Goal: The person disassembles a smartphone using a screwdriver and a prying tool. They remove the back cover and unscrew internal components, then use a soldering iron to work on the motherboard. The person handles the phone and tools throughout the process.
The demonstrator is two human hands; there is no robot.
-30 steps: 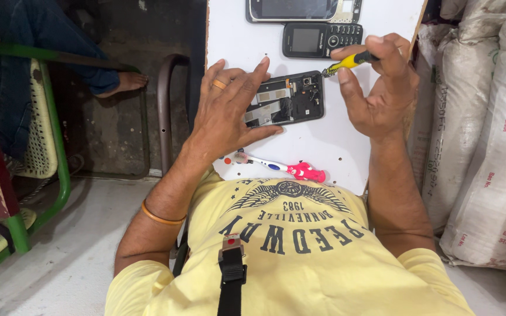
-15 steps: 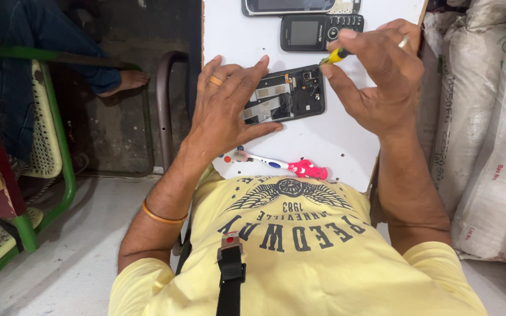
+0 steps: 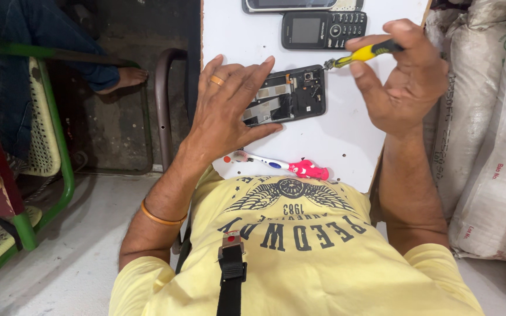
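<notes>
While the left hand [image 3: 226, 111] lies flat with fingers spread on the opened phone [image 3: 288, 96] on the white worktop [image 3: 346, 140], the right hand [image 3: 402, 76] grips a yellow screwdriver [image 3: 361, 55] at its corner.

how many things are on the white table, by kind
phones: 3 – opened phone under the left hand, black keypad phone, a third phone at the top edge
toothbrushes: 1 – pink and white toothbrush
screwdrivers: 1 – yellow screwdriver in the right hand
total: 5
</notes>
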